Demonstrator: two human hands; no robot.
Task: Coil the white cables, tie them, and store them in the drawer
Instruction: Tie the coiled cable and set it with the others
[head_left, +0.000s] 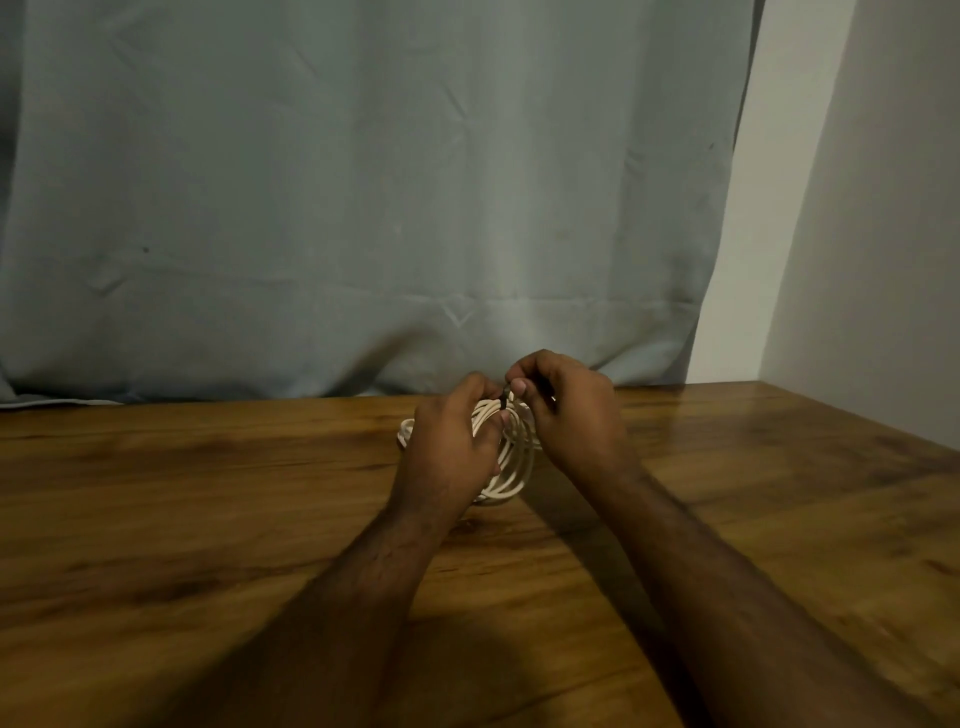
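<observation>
Your right hand (566, 410) pinches a small dark tie (505, 391) between thumb and forefinger, right at the top of the white cable coil (514, 467); the other fingers curl in behind it. Your left hand (452, 441) has its grip wrapped round the left side of the coil, fingers curled through the loops, thumb up near the tie. The two hands nearly touch above the bundle.

The coil sits between both grips, held roughly on edge. Its lower loops hang down toward the counter (208, 493); contact with the wood cannot be told. A short bit of white cable sticks out left of your left hand.

Both forearms reach in from the near edge, casting dark shadows on the brown wooden counter. Behind it hangs a grey-blue curtain (363, 182), its hem meeting the counter's far edge. A pale wall (872, 208) stands to the right.
</observation>
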